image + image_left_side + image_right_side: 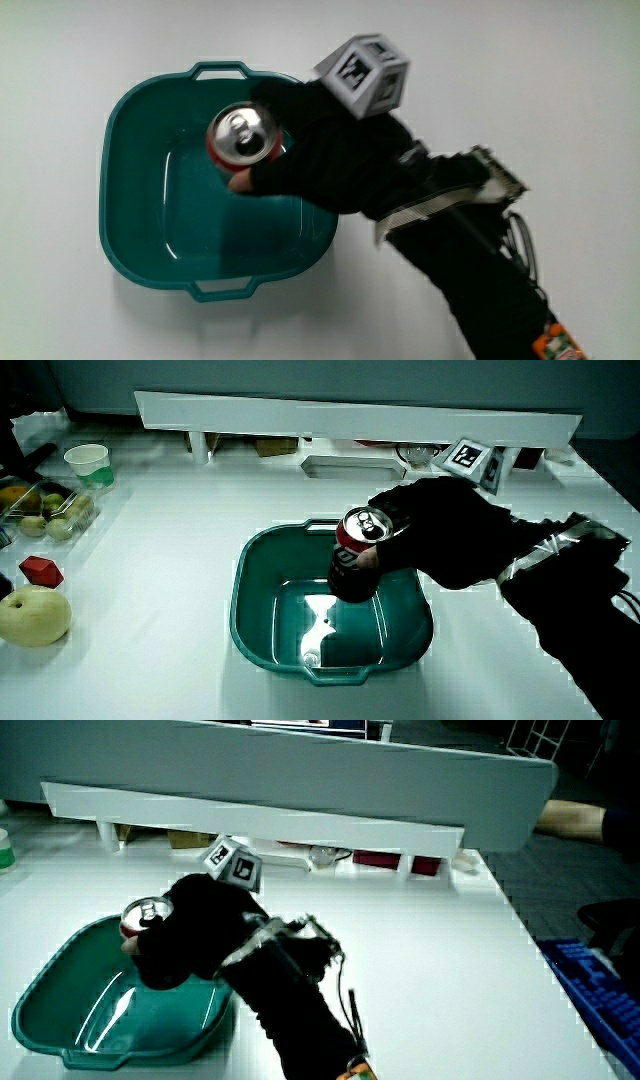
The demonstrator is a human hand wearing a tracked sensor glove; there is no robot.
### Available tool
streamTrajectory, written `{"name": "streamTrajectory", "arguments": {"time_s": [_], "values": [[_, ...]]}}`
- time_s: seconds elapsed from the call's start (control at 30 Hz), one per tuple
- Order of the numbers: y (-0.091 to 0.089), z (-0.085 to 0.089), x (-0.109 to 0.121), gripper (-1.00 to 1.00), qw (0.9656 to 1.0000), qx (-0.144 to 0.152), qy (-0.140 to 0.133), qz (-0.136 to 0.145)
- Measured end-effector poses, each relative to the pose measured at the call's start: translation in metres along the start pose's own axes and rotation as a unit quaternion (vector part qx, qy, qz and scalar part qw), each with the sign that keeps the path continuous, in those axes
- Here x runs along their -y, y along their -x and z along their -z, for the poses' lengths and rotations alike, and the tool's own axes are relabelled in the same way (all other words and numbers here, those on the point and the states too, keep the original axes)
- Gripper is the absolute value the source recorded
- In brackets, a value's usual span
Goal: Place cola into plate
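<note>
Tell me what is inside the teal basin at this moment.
The cola can, upright and gripped by the hand, sits within the teal basin. The rest of its floor looks bare and glossy. Whether the can's base touches the floor is hidden.

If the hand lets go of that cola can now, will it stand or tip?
The cola can is tall and narrow, so it may tip if released tilted. It looks upright over the teal basin, whose floor seems flat, which favours standing. Its smooth metal side could slip in the hand; if it falls, it would likely roll.
</note>
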Motion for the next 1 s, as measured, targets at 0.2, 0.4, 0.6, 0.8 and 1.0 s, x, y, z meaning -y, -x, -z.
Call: {"name": "streamTrajectory", "arguments": {"time_s": [0.2,0.4,0.6,0.8,1.0], "values": [[-0.007,0.019,-0.009,0.0,0.9996,-0.012,0.025,0.011],[-0.008,0.03,-0.014,0.0,0.9992,-0.002,0.035,0.019],[-0.012,0.035,-0.016,0.0,0.9986,-0.01,0.048,0.021],[-0.018,0.037,-0.015,-0.14,0.9982,-0.029,0.048,0.022],[-0.017,0.039,-0.013,-0.36,0.9983,-0.021,0.049,0.024]]}}
